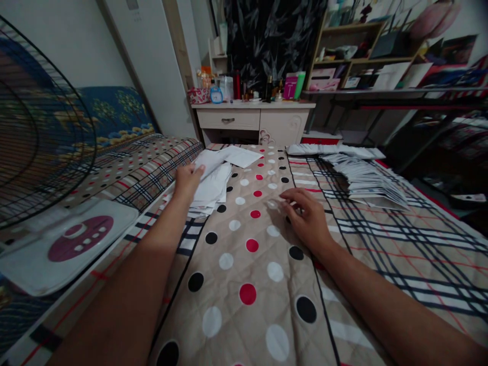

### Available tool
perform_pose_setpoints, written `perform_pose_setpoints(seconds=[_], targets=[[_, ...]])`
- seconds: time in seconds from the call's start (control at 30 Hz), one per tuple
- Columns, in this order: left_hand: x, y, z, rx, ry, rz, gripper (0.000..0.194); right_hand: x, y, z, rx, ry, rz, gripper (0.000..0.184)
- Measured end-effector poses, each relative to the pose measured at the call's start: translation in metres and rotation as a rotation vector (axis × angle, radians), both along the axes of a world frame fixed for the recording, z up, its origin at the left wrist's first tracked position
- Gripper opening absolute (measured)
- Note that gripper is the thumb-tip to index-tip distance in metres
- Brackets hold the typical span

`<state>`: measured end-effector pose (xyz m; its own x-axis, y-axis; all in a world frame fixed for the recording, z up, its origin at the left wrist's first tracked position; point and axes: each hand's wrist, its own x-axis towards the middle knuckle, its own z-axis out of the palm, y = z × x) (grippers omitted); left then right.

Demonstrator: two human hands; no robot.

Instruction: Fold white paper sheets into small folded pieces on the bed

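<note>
At the edge of a loose pile of white papers, my left hand has its thumb and fingers closed on a white paper. More sheets lie beneath and beyond it, one spread toward the right. My right hand hovers low over the middle of the dotted bedspread, its fingers loosely bent and a little apart, with nothing visible in them. To its right lies a fanned row of folded white papers, and behind that a flat stack of white papers.
A fan stands close at the left, above a white box lid with a purple oval. Past the bed's far end is a white dresser crowded with bottles and an alarm clock. Shelves and a desk stand at the right.
</note>
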<state>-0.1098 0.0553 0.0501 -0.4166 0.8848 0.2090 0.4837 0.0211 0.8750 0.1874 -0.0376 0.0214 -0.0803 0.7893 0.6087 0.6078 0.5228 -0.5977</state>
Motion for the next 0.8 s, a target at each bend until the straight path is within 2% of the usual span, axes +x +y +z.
perform_pose_setpoints(seconds=[0.07,0.13,0.2,0.23,0.27,0.33,0.37,0.43,0.47,0.53,0.6,0.7,0.8], targets=[[0.042,-0.011,0.001,0.102,0.202,-0.230,0.025,0.003,-0.001,0.004,0.122,0.069,-0.130,0.030],[0.081,-0.025,0.001,0.013,0.283,-0.673,0.024,0.007,0.001,0.003,0.173,0.025,-0.152,0.043],[0.102,-0.036,0.005,-0.064,0.343,-1.148,0.020,0.010,0.006,-0.003,0.108,-0.075,-0.082,0.047],[0.105,-0.038,0.008,-0.084,0.376,-1.283,0.029,0.011,0.009,-0.006,0.039,-0.136,-0.035,0.045],[0.101,-0.037,0.011,-0.096,0.377,-1.252,0.035,0.012,0.011,-0.010,-0.039,-0.200,0.000,0.041],[0.082,-0.031,0.018,-0.063,0.402,-0.905,0.041,0.011,0.015,-0.015,-0.148,-0.298,0.028,0.036],[0.068,-0.026,0.021,-0.054,0.509,-0.721,0.051,0.010,0.016,-0.016,-0.172,-0.325,0.025,0.035],[0.041,-0.018,0.020,-0.180,0.723,-0.423,0.081,0.009,0.017,-0.017,-0.175,-0.339,0.011,0.034],[0.031,-0.016,0.017,-0.277,0.781,-0.345,0.091,0.009,0.017,-0.017,-0.172,-0.338,0.008,0.034],[0.019,-0.013,0.010,-0.413,0.853,-0.317,0.095,0.009,0.017,-0.017,-0.171,-0.341,0.010,0.034],[0.018,-0.014,0.003,-0.474,0.897,-0.326,0.095,0.010,0.016,-0.017,-0.177,-0.348,0.012,0.034],[0.027,-0.015,0.000,-0.490,0.983,-0.324,0.087,0.009,0.014,-0.015,-0.174,-0.360,0.021,0.035],[0.026,-0.009,0.006,-0.446,1.042,-0.274,0.070,0.006,0.009,-0.011,-0.135,-0.370,0.059,0.040]])
